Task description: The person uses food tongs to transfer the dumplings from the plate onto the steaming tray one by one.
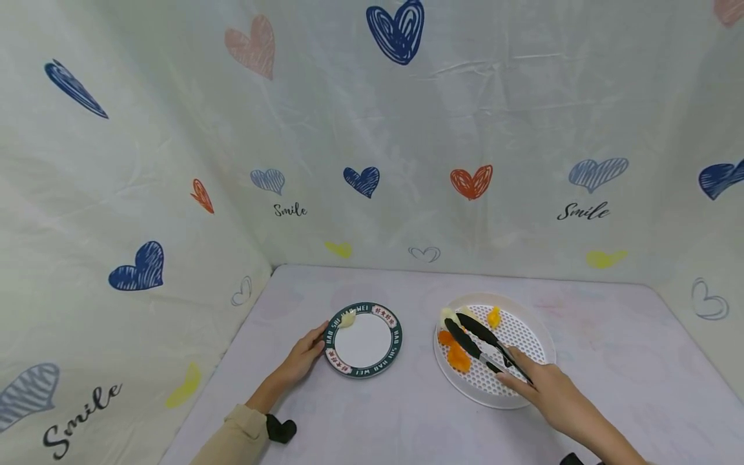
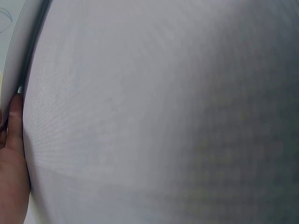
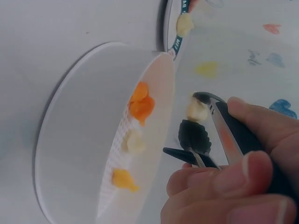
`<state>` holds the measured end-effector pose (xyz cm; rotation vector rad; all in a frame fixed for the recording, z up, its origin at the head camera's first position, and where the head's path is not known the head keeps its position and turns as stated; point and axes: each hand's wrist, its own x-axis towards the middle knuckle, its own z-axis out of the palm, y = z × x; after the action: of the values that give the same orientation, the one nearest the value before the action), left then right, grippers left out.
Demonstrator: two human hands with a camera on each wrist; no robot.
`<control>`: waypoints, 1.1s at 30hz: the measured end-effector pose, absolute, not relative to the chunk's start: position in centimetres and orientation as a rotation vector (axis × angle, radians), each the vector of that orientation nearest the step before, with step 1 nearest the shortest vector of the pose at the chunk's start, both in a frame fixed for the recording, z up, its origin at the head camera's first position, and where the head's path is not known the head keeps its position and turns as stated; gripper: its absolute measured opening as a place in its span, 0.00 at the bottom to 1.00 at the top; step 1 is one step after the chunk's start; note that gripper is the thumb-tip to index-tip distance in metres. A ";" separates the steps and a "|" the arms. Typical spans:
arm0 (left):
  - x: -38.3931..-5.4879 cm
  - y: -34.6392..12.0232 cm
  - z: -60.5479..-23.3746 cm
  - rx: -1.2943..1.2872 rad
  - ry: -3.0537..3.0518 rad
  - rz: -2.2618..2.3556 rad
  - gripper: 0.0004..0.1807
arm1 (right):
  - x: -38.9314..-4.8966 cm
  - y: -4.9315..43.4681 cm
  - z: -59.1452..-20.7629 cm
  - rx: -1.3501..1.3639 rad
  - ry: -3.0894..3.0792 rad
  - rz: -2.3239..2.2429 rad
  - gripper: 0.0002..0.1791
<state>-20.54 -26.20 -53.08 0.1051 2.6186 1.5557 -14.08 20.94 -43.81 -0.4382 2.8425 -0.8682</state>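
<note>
- Two hands are at the bench [image 1: 407, 413], the left beside a plate and the right over a basket.
- The right hand [image 1: 555, 394] grips black-tipped tongs [image 1: 465, 339], its fingers curled round the handles.
- Between the tongs' tips sits a pale piece [image 3: 197, 111], raised above the left side of the basket as the head view shows it.
- The white basket [image 3: 79, 126] has a perforated floor; on it lie orange pieces [image 3: 141, 105], another pale piece [image 3: 134, 142] and a yellow piece [image 3: 123, 179].
- The left hand [image 1: 302, 355] touches the left edge of the plate [image 1: 363, 342]; whether its fingers curl round the rim, one cannot tell.
- That plate has a dark green, lettered rim, and a cream piece [image 1: 347, 319] lies at its upper left.
- Plate and basket stand apart on the bench.
- Behind rises a pale cloth [image 1: 325, 116] printed with hearts and "Smile".
</note>
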 end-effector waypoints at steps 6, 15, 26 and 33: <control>-20.7 -26.5 -53.2 0.137 2.618 1.544 0.27 | -13.7 22.8 -44.4 -0.419 2.829 -0.855 0.40; -20.7 -26.5 -53.1 0.142 2.608 1.544 0.27 | -13.6 24.7 -45.4 -0.384 2.791 -0.817 0.40; -20.7 -26.6 -53.4 0.149 2.599 1.555 0.28 | -14.0 25.6 -45.7 -0.308 2.701 -0.825 0.43; -20.6 -26.6 -53.3 0.152 2.592 1.571 0.28 | -14.0 25.7 -46.0 -0.297 2.672 -0.879 0.43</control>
<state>-20.61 -26.61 -53.30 0.1519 2.5923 1.5712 -14.01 25.67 -45.96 -0.2967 2.6724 -0.8786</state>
